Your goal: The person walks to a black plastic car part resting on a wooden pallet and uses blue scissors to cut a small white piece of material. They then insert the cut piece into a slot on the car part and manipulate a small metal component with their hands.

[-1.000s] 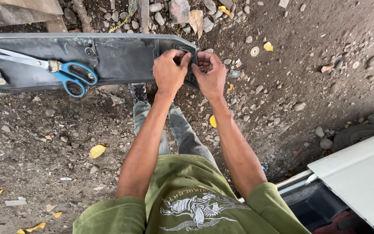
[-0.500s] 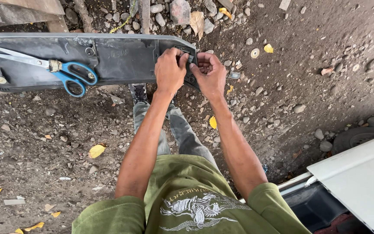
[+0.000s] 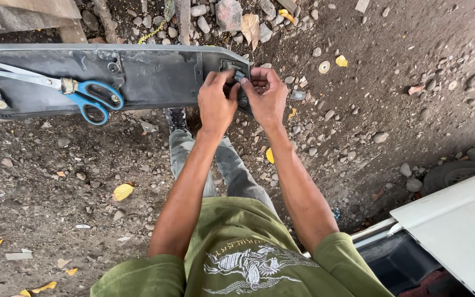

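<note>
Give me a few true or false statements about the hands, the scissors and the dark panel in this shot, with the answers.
1. Both hands work at the right end of the dark plastic panel. True.
2. The left hand holds the scissors. False: they lie on the panel, away from both hands.
3. The scissors have blue handles. True.
4. The right hand rests on the white car panel. False: it is at the dark panel.
5. The ground is tiled. False: dirt and stones.

Outdoor repair yard, stony dirt ground point(image 3: 391, 82), tyre point(image 3: 451, 174), scrap planks point(image 3: 28, 14)
</note>
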